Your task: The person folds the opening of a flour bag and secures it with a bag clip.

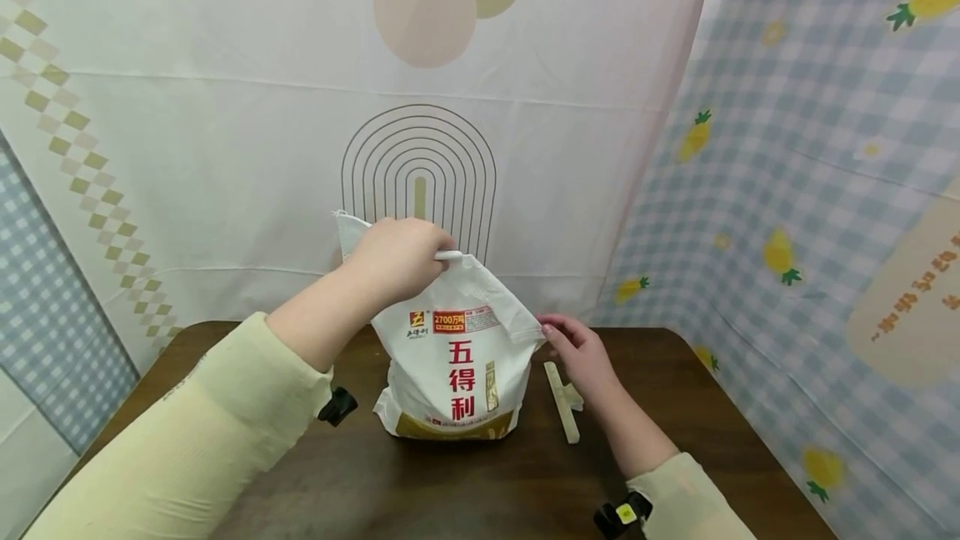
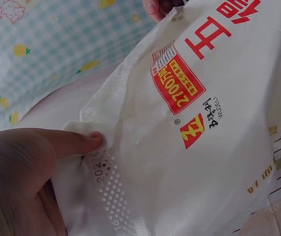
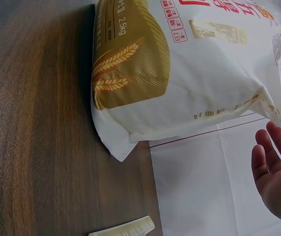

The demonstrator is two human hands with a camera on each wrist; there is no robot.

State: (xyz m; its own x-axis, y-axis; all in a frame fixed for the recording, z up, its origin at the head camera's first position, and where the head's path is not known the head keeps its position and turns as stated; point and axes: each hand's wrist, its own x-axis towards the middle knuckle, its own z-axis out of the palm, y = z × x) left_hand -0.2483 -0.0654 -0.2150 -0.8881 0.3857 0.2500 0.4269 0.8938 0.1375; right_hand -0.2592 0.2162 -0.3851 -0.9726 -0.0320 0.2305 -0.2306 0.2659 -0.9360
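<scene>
White bag (image 1: 457,357) set upright on brown table (image 1: 322,482). Top edge pinched by left hand (image 1: 401,261), between thumb and fingers; upper corner pinched by right hand (image 1: 587,361). Clip (image 1: 561,402) laid beside bag.

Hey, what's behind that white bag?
Behind the bag hangs a pale cloth; its printed arch shows above the bag. The arch's lower part is covered by the bag and left hand; whether anything stands on the table directly behind is hidden.
</scene>
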